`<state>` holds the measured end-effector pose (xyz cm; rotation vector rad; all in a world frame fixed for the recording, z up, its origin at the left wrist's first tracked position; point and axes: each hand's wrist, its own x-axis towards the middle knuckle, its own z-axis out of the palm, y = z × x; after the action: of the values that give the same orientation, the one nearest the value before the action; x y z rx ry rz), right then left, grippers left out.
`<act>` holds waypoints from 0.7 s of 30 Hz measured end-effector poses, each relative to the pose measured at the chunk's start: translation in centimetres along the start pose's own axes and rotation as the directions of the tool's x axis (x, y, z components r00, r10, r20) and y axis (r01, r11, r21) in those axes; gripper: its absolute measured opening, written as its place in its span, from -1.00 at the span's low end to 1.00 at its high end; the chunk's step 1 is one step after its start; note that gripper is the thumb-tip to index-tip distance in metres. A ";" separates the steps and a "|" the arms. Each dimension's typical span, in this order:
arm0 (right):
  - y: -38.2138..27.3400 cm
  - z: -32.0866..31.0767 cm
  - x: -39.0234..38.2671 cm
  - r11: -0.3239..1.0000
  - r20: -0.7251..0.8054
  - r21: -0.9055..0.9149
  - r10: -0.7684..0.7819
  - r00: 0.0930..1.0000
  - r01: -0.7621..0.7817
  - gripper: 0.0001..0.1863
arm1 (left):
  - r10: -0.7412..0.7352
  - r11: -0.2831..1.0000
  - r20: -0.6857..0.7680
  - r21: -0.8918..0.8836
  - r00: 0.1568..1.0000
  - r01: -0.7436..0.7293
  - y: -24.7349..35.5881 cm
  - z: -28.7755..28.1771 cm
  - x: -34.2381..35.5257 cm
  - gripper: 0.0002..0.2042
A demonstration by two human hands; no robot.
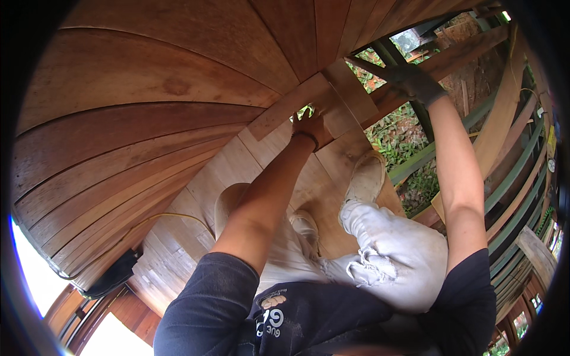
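Observation:
My bare left hand [309, 129] lies with fingers spread on a brown wooden board [280, 116] at the foot of the plank wall. Daylight and greenery show through a small gap by its fingertips. A shorter wooden panel [350, 98] adjoins it on the right. My right hand [418, 84], in a dark grey glove, reaches over the open floor framing. Its fingers look curled round the end of a thin dark wooden strip [366, 65], which points toward the wall; shadow hides part of the grip.
A curved wall of wooden planks [172, 65] rises at left and ahead. My shoe [365, 176] rests on the wooden floor [184, 225] beside an opening to plants and soil [395, 133]. Beams and green metal bars [412, 165] cross the right side. A yellow cord [172, 215] runs along the left.

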<state>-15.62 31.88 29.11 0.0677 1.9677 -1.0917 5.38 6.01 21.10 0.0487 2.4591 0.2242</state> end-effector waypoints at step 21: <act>2.1 -0.6 1.6 0.999 0.033 0.007 -0.035 0.999 0.035 -0.69 | -0.006 0.998 -0.081 0.067 0.997 0.011 0.7 0.0 -0.4 -0.45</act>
<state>-16.09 33.03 26.77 0.0182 1.9423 -1.1147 5.70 6.66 21.53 0.0596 2.5468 0.1420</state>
